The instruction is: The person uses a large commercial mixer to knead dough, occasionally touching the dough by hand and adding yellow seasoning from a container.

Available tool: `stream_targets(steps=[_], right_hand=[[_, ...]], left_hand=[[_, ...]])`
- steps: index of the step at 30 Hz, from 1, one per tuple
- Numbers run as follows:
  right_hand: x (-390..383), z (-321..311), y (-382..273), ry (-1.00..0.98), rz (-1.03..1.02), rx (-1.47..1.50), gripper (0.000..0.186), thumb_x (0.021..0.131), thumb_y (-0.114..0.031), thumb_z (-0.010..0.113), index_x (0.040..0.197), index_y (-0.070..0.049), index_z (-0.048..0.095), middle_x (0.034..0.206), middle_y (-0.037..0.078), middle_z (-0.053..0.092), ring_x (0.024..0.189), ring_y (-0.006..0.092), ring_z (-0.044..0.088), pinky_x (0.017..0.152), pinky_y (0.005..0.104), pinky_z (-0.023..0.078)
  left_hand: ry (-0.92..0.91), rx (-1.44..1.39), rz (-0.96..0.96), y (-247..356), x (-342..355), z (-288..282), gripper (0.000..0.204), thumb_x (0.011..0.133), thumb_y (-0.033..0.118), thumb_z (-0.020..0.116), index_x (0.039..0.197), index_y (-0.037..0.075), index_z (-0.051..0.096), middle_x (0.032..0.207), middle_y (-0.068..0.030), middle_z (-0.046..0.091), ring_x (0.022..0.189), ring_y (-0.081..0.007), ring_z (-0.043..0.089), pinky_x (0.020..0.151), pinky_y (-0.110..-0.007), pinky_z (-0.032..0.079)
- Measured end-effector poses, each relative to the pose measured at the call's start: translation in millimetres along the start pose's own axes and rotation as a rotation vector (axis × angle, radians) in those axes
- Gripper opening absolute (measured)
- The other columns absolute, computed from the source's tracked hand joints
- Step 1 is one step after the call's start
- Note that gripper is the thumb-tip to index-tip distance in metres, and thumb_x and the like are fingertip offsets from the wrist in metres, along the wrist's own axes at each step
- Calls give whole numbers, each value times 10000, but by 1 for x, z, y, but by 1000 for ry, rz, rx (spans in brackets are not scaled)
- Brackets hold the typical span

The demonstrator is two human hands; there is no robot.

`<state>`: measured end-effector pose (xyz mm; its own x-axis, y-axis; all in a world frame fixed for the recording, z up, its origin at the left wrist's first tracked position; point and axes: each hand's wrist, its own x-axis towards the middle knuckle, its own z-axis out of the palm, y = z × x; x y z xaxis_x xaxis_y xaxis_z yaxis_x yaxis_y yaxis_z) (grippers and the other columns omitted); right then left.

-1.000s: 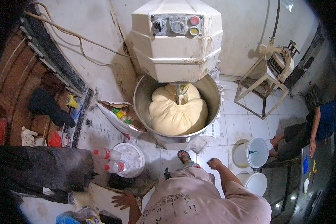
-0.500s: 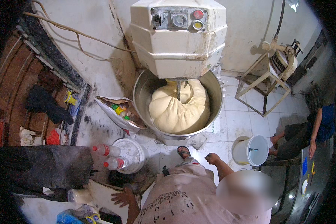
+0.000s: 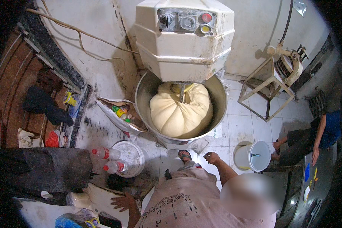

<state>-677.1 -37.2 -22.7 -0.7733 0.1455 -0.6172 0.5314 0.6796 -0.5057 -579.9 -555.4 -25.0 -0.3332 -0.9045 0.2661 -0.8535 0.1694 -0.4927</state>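
My left hand (image 3: 121, 202) rests with fingers spread on a pale worn surface at the lower left, holding nothing. In front of my body hangs my right hand (image 3: 212, 157), its fingers curled in; whether anything is inside them is hidden. Beyond it stands a large steel mixer bowl (image 3: 141, 91). A big mass of smooth cream dough (image 3: 180, 114) fills much of this bowl, gathered in folds around a metal bar (image 3: 182, 93). Over the bowl hangs the cream mixer head (image 3: 184, 47) with a control panel (image 3: 187, 22) of knobs and coloured buttons. Neither hand touches the mixer.
Left of the bowl is an open sack (image 3: 119, 117) of bottles and litter. Two clear bottles (image 3: 116, 166) stand by a white round lid (image 3: 135, 148). At right are a white bucket (image 3: 250, 152), a metal-framed machine (image 3: 269, 87) and another person's arm (image 3: 320, 135) beside a dark table (image 3: 323, 178).
The dough has turned in the bowl, and its folds lie differently around the bar. My right hand has shifted slightly up and left in view; the left stays on the surface.
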Motion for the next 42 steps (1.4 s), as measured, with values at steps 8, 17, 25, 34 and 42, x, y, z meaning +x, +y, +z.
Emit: stream_targets(steps=[8,17,25,34,42], right_hand=[[2,3,15,-40,29,-22,344,787,-304,566,942,0,613,706,107,633,549,177,595,540,313,486],[-6,1,30,-75,152,-69,354,777,-341,552,918,-26,630,804,114,621,681,224,575,631,336,466],[6,4,17,-20,15,-33,350,780,-310,567,927,4,617,718,111,633,552,178,588,531,314,485],[8,1,15,-33,36,-72,345,780,-308,552,904,6,623,712,103,638,555,173,599,543,305,494],[6,1,24,-24,9,-80,339,779,-310,547,904,-5,627,719,101,638,556,170,596,540,306,492]], left_hand=[[-79,3,48,-3,-5,-56,1013,685,699,484,1380,55,124,1392,-212,198,1192,-437,332,789,-578,408],[188,-88,-87,2,2,5,988,701,672,498,1390,91,91,1413,-199,138,1226,-439,269,867,-605,325],[267,-116,-110,6,3,8,971,715,668,480,1388,82,96,1411,-210,133,1234,-455,238,846,-616,337],[131,-98,-41,1,-2,-5,1009,685,690,492,1389,85,97,1410,-217,132,1207,-449,298,842,-602,353],[213,-67,-47,4,-1,7,994,686,688,479,1388,86,115,1407,-209,159,1207,-439,308,829,-610,354]])
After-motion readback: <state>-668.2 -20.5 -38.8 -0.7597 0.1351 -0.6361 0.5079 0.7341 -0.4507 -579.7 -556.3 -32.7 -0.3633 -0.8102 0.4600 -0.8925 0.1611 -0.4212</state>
